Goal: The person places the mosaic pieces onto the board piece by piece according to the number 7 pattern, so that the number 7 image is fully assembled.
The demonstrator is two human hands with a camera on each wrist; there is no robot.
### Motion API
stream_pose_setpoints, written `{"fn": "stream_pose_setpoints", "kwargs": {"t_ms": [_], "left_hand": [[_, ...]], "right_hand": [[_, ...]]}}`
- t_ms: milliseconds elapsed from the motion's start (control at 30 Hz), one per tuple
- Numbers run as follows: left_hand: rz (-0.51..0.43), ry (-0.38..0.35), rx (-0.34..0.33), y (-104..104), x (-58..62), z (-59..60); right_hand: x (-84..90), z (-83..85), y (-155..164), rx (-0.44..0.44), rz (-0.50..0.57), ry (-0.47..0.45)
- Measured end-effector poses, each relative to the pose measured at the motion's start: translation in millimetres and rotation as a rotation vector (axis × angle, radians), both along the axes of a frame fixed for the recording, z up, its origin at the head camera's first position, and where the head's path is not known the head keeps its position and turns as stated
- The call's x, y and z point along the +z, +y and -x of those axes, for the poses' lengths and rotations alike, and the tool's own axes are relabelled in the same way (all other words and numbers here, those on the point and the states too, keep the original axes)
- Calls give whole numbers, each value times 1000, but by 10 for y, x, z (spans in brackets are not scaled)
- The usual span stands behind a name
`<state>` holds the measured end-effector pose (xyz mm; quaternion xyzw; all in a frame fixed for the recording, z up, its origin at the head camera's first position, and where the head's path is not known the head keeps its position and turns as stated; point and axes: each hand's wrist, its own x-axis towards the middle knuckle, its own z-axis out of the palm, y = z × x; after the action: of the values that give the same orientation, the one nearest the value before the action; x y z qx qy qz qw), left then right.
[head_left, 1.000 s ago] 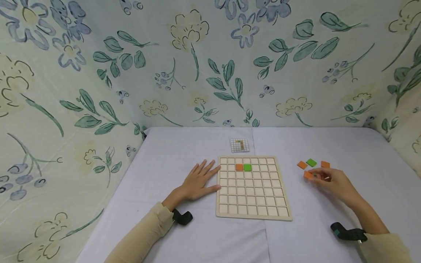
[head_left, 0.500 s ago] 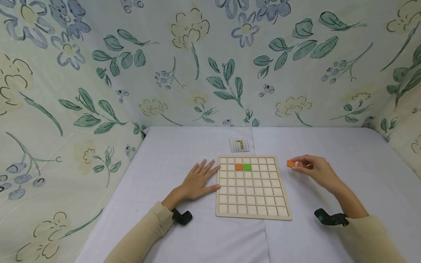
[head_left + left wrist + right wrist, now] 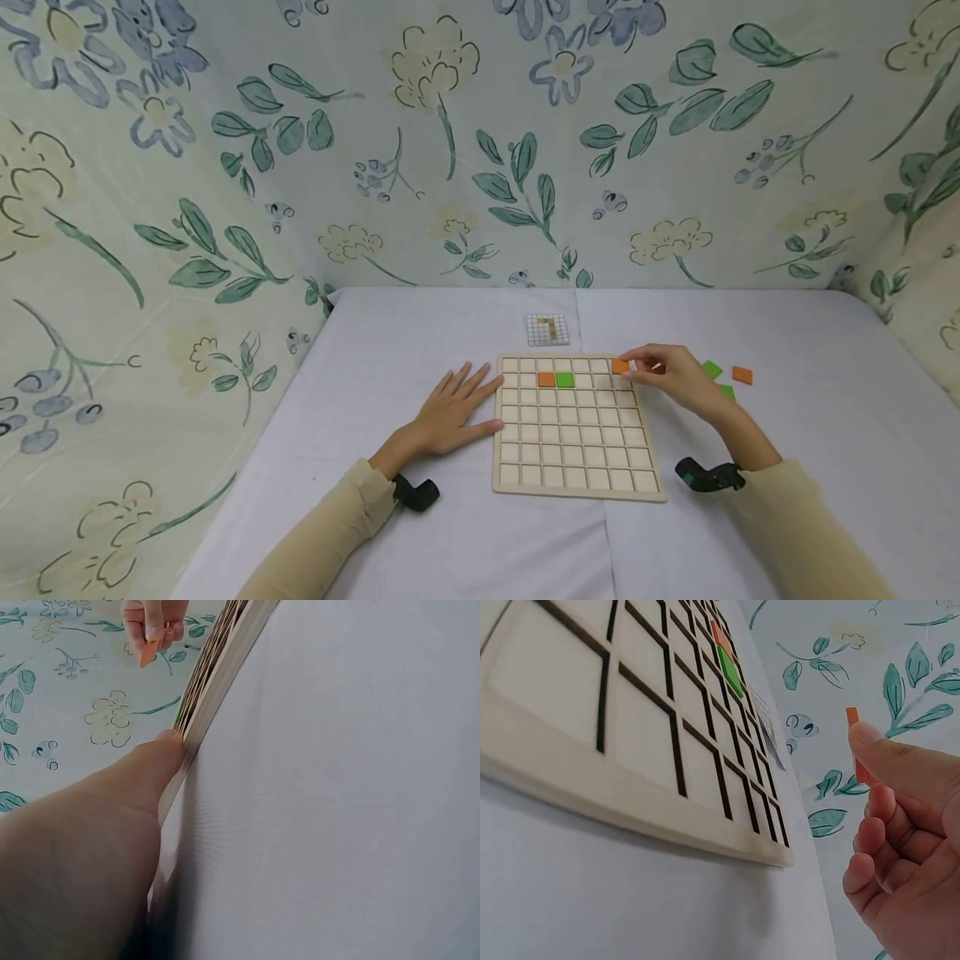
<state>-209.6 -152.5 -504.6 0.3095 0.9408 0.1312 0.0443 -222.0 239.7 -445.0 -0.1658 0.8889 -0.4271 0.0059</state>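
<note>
My right hand point(image 3: 671, 375) pinches an orange square tile point(image 3: 619, 366) between thumb and fingers, over the far right corner of the wooden grid board point(image 3: 576, 497). In the right wrist view that orange tile point(image 3: 852, 717) shows edge-on, held above the board's level. My left hand point(image 3: 450, 417) lies flat with fingers spread, fingertip and thumb at the board's left edge. The left wrist view has the thumb point(image 3: 161, 757) against the board's side. Side by side in the second row sit an orange tile point(image 3: 546, 380) and a green tile point(image 3: 564, 380).
Right of the board lie loose tiles, partly behind my right hand: a green tile point(image 3: 712, 369), an orange tile point(image 3: 742, 375) and another green tile point(image 3: 726, 392). A small card with a coloured grid pattern point(image 3: 547, 330) lies beyond the board on the white cloth point(image 3: 420, 333).
My right hand has lifted the orange tile from the loose tiles and carried it left to the board's far right corner. The left hand has stayed in place.
</note>
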Motion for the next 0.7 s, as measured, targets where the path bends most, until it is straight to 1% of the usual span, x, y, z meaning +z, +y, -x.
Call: {"fn": "stream_pose_setpoints", "kwargs": {"t_ms": [167,367,533,700], "left_hand": [[1,1,-5,4,23,-2],[5,1,-2,6,34,6],[9,-2,-6,9,39,6],[4,4,-10,7,35,0]], "right_hand": [[-32,62,-127,40,29,-55],[-102,153,-253,83,46,-98],[-160,203,-326,106,30,-110],[-195,228,-367,121,21,-98]]}}
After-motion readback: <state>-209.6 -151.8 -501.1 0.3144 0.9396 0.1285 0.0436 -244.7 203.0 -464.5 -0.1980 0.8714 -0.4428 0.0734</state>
